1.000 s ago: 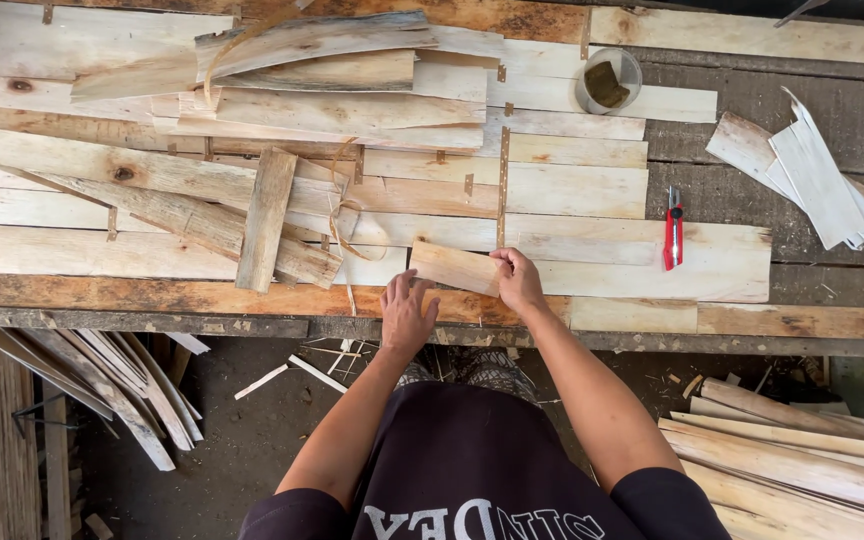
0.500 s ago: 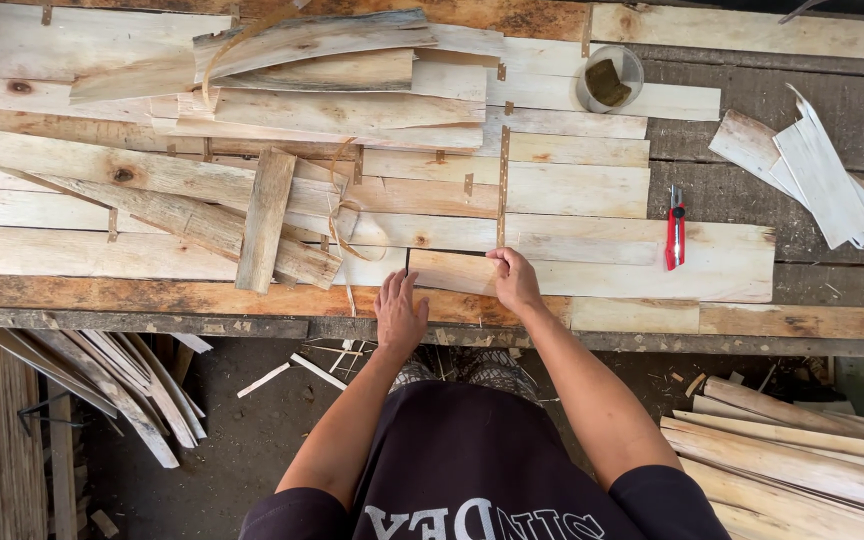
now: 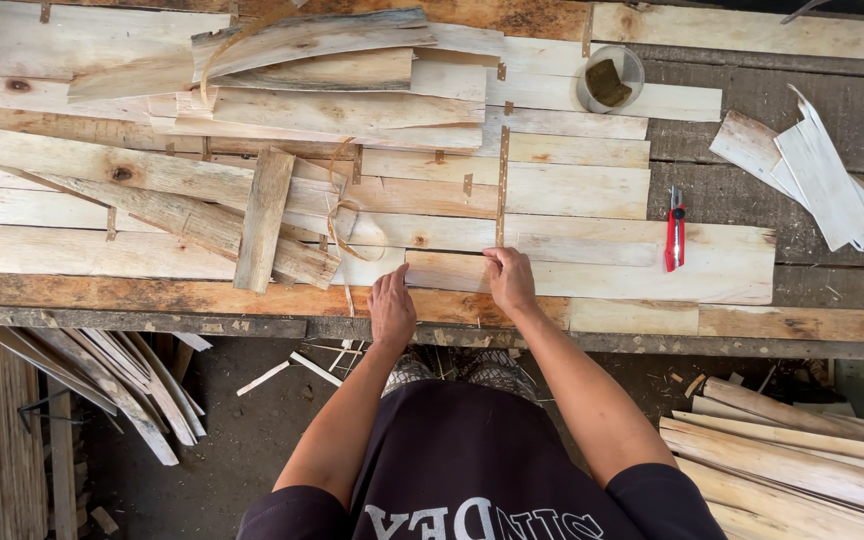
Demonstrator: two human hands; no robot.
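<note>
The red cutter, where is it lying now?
In the head view, the red cutter lies on the pale boards to the right of the right hand, below the round container.

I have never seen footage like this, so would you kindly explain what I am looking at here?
There is no machine: a person wears a camera on the head, and the one view looks straight down at their own two bare hands. The left hand and right hand both press on a short wooden slat at the near edge of a workbench. The bench carries rows of pale wooden slats, a loose heap of rougher wood strips, a red utility knife and a small round container. More strips lie on the ground below.
</note>
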